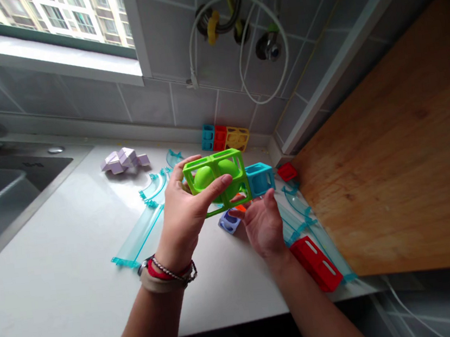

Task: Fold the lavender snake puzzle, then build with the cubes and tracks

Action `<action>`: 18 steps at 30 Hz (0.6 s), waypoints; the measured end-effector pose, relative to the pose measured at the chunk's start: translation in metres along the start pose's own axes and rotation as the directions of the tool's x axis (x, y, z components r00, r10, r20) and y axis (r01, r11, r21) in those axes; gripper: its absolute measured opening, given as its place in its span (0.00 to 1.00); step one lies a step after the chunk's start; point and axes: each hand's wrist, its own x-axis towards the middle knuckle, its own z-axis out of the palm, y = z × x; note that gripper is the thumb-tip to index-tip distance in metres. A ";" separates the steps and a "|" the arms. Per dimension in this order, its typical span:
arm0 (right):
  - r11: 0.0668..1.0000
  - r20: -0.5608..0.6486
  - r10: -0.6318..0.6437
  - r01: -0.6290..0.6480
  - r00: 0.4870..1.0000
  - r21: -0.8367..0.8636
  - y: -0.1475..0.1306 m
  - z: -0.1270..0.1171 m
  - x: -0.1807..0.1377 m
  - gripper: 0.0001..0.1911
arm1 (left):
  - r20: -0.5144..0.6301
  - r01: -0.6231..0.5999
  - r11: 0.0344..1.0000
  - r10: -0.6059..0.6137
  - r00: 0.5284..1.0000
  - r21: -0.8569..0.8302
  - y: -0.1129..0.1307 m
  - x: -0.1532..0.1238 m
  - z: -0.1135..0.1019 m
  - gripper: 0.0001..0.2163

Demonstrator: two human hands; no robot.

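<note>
Head view: mid-frame, the left hand (184, 202) grips a green block (214, 171), long axis left-to-right, blue cube (261, 179) end pointing right; the right hand (263, 228) is open below, contact unclear. White counter (82, 311) beneath, tiled wall (170, 38) behind, window (79, 17) upper left.

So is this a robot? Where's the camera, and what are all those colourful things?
No robot here, just a person's two bare hands! The camera sits on the person's head, so this one picture looks forward and down at the hands. The left hand holds a green block with rounded shapes inside. A light-blue block shows right beside it. The right hand is just below, palm showing; I can't tell if it touches either one. On the white counter lie see-through turquoise pieces, a lilac piece with flat faces, and a long red block near the right forearm.
</note>
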 end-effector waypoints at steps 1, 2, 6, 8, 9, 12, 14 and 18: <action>1.000 -0.046 -0.004 0.004 0.999 0.010 -0.001 0.000 0.001 0.23 | -0.007 -0.007 1.000 0.007 1.000 0.010 0.000 0.000 -0.001 0.33; 1.000 -0.087 -0.010 0.012 0.996 0.022 -0.001 -0.001 0.001 0.21 | -0.014 -0.010 1.000 0.010 1.000 0.019 0.001 0.001 -0.001 0.34; 0.995 -0.178 -0.058 0.072 0.982 0.072 -0.001 -0.003 0.002 0.14 | -0.032 -0.011 1.000 0.012 0.999 0.020 0.000 0.001 -0.002 0.36; 0.992 -0.179 -0.064 0.081 0.982 0.092 -0.001 -0.003 0.002 0.12 | -0.037 -0.019 1.000 0.019 0.999 0.010 0.000 0.002 -0.003 0.36; 0.992 -0.173 -0.053 0.072 0.984 0.105 -0.001 -0.003 0.002 0.13 | -0.036 -0.019 1.000 0.019 0.999 0.003 -0.001 0.003 -0.004 0.36; 0.989 -0.153 -0.001 0.024 0.988 0.147 -0.004 -0.003 0.003 0.16 | -0.016 0.003 1.000 -0.004 1.000 -0.019 -0.003 0.004 -0.005 0.35; 0.984 -0.147 0.034 -0.007 0.989 0.178 -0.006 -0.004 0.004 0.16 | -0.015 0.012 0.999 -0.013 1.000 -0.034 -0.003 0.005 -0.005 0.34; 0.972 -0.140 0.093 -0.059 0.986 0.229 -0.008 -0.008 0.004 0.16 | 0.008 0.015 0.986 -0.013 1.000 -0.165 0.000 0.005 -0.002 0.25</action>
